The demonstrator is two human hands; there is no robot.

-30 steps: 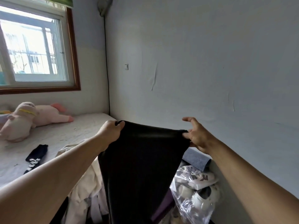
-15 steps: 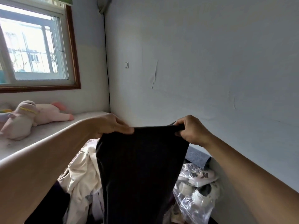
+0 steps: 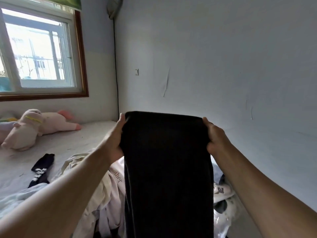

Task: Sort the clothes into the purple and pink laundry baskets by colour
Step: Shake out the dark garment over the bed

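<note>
A black garment (image 3: 168,169) hangs in front of me, folded over at its top edge. My left hand (image 3: 115,140) grips its upper left side and my right hand (image 3: 214,136) grips its upper right side, holding it stretched between them. Behind it on the bed lies a heap of cream and white clothes (image 3: 96,191). A black sock with white lettering (image 3: 42,167) lies apart on the bed at the left. Neither laundry basket is in view.
A pink plush toy (image 3: 56,122) and a cream plush toy (image 3: 24,131) lie on the bed (image 3: 72,140) below the window (image 3: 39,54). A clear plastic bag (image 3: 223,208) with black and white items sits by the right wall.
Both hands have shifted their hold and lifted the black garment higher, doubling its top over. The view dipped slightly, so the sock on the bed shows again.
</note>
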